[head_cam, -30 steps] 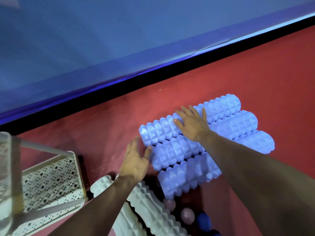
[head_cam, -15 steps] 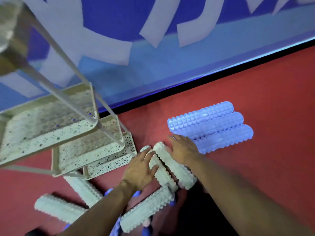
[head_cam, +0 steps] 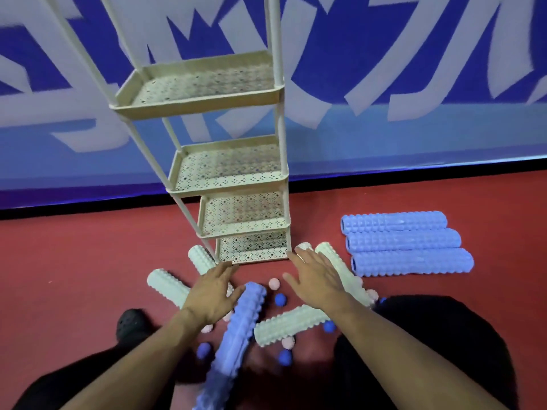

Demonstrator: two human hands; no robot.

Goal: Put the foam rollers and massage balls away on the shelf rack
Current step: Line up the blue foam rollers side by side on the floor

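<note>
A cream shelf rack (head_cam: 204, 99) with several perforated tiers stands on the red floor against the wall. Three blue foam rollers (head_cam: 405, 245) lie side by side to its right. Several white rollers (head_cam: 288, 324) and one more blue roller (head_cam: 236, 327) lie scattered in front of the rack, among small blue balls (head_cam: 280, 299) and pink spiky balls (head_cam: 274, 283). My left hand (head_cam: 211, 291) hovers open over the scattered rollers, its thumb beside the blue roller's end. With fingers spread, my right hand (head_cam: 315, 276) hovers open above a white roller (head_cam: 340, 270). Neither hand holds anything.
A blue and white wall (head_cam: 384, 84) with a black base strip runs behind the rack. My dark-clothed legs (head_cam: 444, 335) and a black shoe (head_cam: 131, 324) are at the bottom of the view. Red floor (head_cam: 74, 261) lies left of the rack.
My view has tilted up, so the whole rack now shows. Both hands have lifted off the white rollers they were touching and now hover open in front of the rack's base.
</note>
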